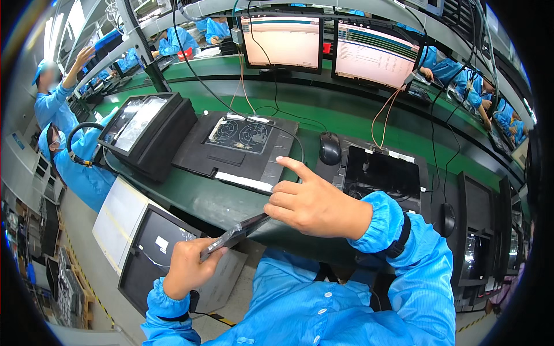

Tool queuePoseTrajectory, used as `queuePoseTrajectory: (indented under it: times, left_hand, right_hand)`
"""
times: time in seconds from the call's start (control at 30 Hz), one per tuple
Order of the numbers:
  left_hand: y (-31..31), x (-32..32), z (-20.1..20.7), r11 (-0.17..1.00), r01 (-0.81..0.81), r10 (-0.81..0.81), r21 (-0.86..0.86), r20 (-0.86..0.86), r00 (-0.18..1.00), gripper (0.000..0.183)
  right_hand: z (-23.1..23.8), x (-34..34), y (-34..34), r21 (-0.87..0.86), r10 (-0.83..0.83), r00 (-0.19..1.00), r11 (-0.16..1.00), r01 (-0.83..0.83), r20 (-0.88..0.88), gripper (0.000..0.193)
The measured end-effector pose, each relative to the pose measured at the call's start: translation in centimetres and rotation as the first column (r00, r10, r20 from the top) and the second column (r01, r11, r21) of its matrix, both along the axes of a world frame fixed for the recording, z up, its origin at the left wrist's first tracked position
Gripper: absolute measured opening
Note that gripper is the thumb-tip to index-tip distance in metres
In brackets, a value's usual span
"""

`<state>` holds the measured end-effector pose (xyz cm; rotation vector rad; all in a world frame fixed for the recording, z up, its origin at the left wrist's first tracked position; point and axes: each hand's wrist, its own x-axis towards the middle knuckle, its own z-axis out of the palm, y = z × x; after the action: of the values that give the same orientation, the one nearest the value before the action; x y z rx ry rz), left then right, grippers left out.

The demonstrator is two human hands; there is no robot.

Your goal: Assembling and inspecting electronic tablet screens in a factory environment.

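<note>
A thin dark slab like a tablet or screen panel [238, 232] is held tilted, nearly edge-on, above the near edge of the bench. Its near end is gripped by my left hand [187, 262], thumb along the edge. At the far end, the curled fingers of my right hand [320, 206] close on its corner, with the index finger stretched out. The slab's faces are mostly hidden at this angle. Beyond my hands lies a black foam fixture [196, 144] bearing a clear plate with two round patterns [239, 134].
A black tablet [384, 173] rests on a stand at right, beside a black mouse [330, 149]. Stacked black trays [153, 138] stand at left; another tray [151, 282] sits lower. Two monitors [283, 43] and hanging cables line the back. Co-workers [75, 155] are nearby.
</note>
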<state>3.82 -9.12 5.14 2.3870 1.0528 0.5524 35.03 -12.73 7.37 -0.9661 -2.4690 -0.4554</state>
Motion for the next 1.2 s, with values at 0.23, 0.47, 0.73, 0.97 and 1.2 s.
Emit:
queuePoseTrajectory:
  times: [0.23,0.47,0.73,0.97,1.2]
  left_hand:
    - [3.1,-1.8,0.7,0.975,0.007,0.005,-0.224,0.053,0.999,0.021]
    - [13.0,1.0,4.7,0.914,0.295,-0.311,-0.280,-0.013,0.950,0.034]
    - [27.6,5.2,-4.1,0.959,-0.182,0.169,0.216,0.076,0.983,0.115]
    - [28.0,5.6,-9.5,0.996,-0.071,0.077,0.061,-0.109,0.991,0.116]
    - [28.0,5.4,-11.1,0.985,-0.122,0.126,0.123,-0.026,0.992,0.113]
  right_hand:
    - [-3.0,-1.3,0.6,0.316,0.027,0.894,0.940,0.129,-0.446,0.023]
    - [-7.4,-1.4,5.0,-0.808,-0.504,0.632,0.396,-0.437,-0.589,0.043]
    - [-11.6,-1.6,13.4,-0.335,-0.712,-0.407,0.655,-0.677,-0.572,0.020]
    - [-13.0,0.4,15.8,-0.421,-0.793,-0.415,0.596,-0.684,-0.447,0.026]
    - [-7.9,1.5,11.9,-0.864,-0.853,0.463,0.405,0.298,-0.240,0.073]
